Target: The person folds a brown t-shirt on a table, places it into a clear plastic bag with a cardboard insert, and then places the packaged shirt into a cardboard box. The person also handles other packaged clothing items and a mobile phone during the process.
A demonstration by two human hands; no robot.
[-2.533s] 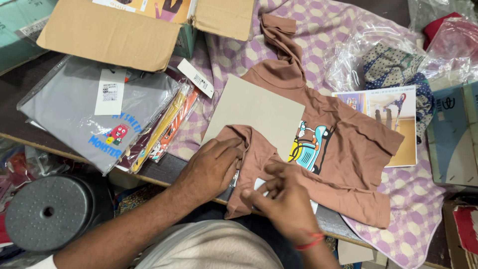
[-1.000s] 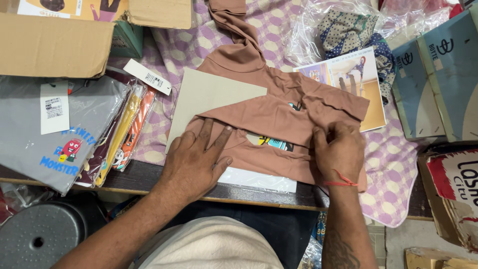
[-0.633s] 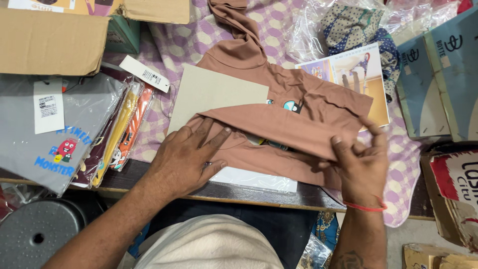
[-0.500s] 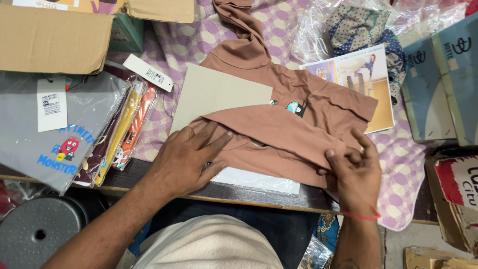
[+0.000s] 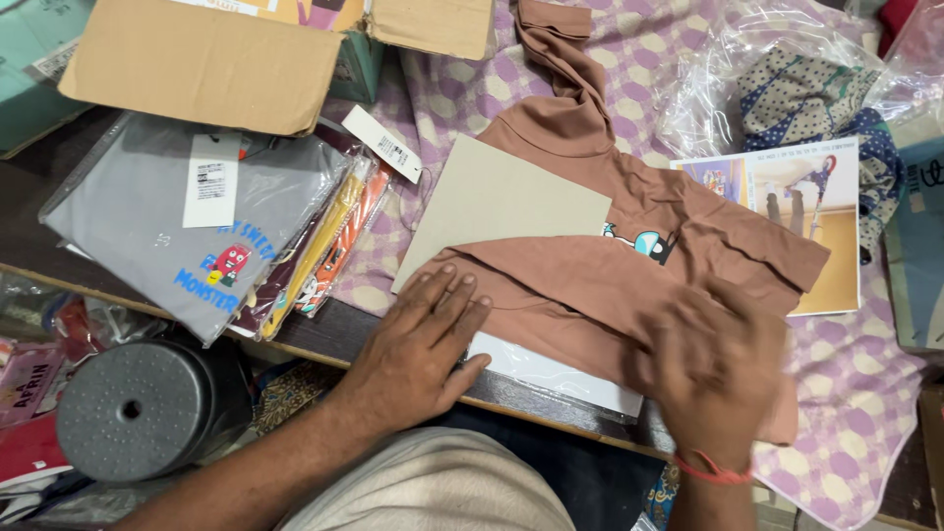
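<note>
My left hand (image 5: 418,339) lies flat, fingers spread, pinning the brown shirt's (image 5: 629,285) folded edge over the cardboard sheet (image 5: 501,202) at the tabletop's near side. My right hand (image 5: 713,379) is blurred, seemingly flat on the cloth. Pressing unevenly could skew the fold.

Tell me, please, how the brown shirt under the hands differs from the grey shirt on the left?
The brown shirt lies loose, half folded around a cardboard sheet; the grey shirt is flat, sealed in a clear bag with a white label. Both hands, left hand and right hand, press the brown shirt; nothing touches the grey shirt. Both bear cartoon prints.
</note>
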